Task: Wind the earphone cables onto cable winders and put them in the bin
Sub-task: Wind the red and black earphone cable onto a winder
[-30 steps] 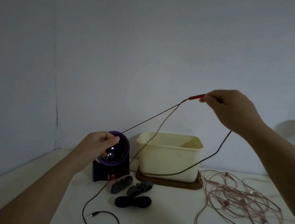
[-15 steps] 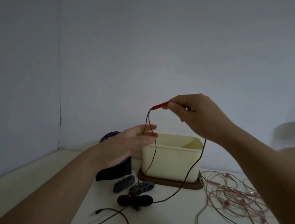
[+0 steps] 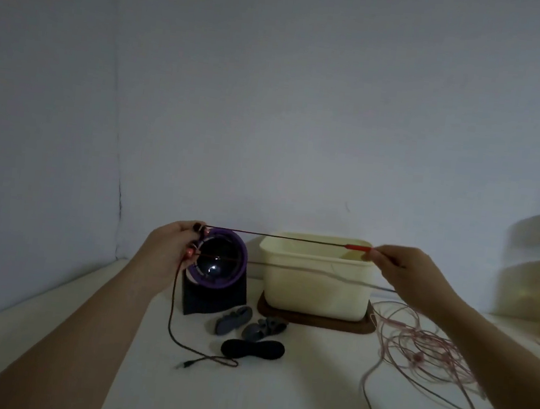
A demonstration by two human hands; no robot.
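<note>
Head view: the left hand (image 3: pixel 172 248) pinches the earbud end of the red cable (image 3: pixel 275 236) in curled fingers, in front of a purple-rimmed speaker (image 3: pixel 214 299). The right hand (image 3: pixel 400 273) pinches the cable's red splitter (image 3: pixel 358 248). Between the hands the cable runs taut and level across the bin (image 3: pixel 312 290), near its rim. From the left hand another stretch drops to the table (image 3: pixel 112 337) and ends in a plug (image 3: pixel 183 365) near three winders (image 3: pixel 252 349). A pink cable (image 3: pixel 429 357) lies tangled under the right arm.
</note>
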